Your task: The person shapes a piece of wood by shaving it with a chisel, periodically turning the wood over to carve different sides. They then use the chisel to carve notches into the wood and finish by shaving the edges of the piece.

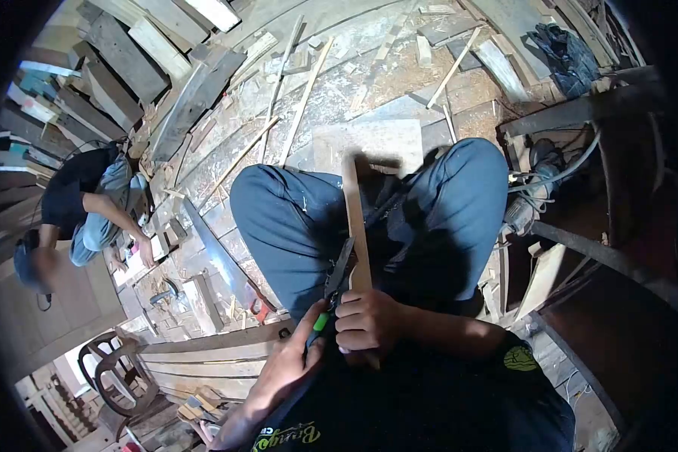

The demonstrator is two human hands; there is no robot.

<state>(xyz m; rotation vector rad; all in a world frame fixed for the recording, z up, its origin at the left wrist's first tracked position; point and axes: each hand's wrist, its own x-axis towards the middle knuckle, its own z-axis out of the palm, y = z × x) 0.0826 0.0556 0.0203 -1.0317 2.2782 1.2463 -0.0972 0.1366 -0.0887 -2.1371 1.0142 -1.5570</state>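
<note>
Between my thighs a narrow wooden strip (359, 241) stands lengthwise, its lower part wrapped in the fingers of my right hand (368, 322). Just to the left, my left hand (295, 352) is closed around a hand tool (320, 322) with a green-and-dark handle. The dark, blade-like end of that tool points up along the strip's left side and seems to lie against it. Its exact kind is hard to make out. My two hands are close together in front of my chest.
A co-worker (90, 203) crouches at the left, hands on a pale board (137, 260). A red-handled saw (259, 307) lies by my left knee. Thin sticks (307, 98) and shavings cover the floor ahead. Planks (203, 361) lie at lower left; a wooden frame (587, 105) stands right.
</note>
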